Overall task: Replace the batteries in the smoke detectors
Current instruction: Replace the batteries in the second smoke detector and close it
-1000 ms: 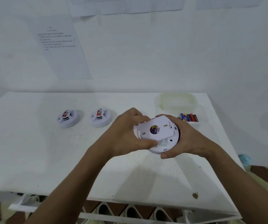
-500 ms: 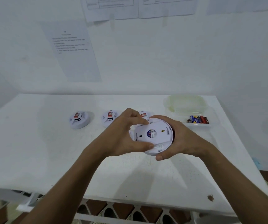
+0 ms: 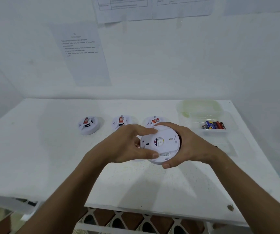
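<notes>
"Two hands on it?"

"Yes. My right hand [image 3: 189, 146] cups the smoke detector [image 3: 160, 144] from the side, fingers curled round its rim, thumb beneath. My left hand [image 3: 127, 146] pinches the back plate, fingers on the top edge, thumb on the lower."

"Where is it?"

"Held above the white tabletop [image 3: 51, 157], back facing me."

"And the rest?"

"Three more detectors [image 3: 88, 125] sit in a row behind my hands. Batteries [image 3: 214, 125] lie in a clear container [image 3: 233, 129] at the right."
</notes>
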A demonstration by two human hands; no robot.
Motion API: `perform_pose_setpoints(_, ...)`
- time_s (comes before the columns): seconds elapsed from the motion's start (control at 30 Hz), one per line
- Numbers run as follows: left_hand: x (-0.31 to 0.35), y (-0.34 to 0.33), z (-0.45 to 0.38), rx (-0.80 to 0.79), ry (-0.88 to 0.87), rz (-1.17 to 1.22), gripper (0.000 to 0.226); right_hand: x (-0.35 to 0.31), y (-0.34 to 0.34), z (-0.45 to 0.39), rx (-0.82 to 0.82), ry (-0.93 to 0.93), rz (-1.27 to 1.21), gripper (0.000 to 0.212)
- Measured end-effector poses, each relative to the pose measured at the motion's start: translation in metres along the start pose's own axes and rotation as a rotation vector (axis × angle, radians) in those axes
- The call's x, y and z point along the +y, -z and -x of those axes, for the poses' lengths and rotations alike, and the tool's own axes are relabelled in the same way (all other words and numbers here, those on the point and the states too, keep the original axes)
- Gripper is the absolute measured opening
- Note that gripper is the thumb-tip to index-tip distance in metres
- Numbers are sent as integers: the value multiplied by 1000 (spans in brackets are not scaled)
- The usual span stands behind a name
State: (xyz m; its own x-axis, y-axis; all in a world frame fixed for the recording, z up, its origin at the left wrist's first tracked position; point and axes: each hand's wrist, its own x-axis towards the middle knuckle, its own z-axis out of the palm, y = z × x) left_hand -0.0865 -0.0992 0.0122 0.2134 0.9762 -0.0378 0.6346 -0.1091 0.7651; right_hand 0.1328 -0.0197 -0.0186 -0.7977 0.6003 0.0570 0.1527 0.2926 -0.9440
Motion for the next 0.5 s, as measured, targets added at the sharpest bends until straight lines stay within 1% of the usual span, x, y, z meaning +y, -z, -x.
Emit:
perform_pose_setpoints(0.07,-1,3,2,-18,-8,15,67,-1,-1,-1,-15,5,-3,92)
perform_pose_setpoints(0.23,-3,14,5,-43,-11,147,64,-6,-4,-7,-71,-5,-53,91)
perform_pose_setpoints(0.5,-7,22,13,-108,12,168,61,-8,-12,-12,-141,3,-38,92)
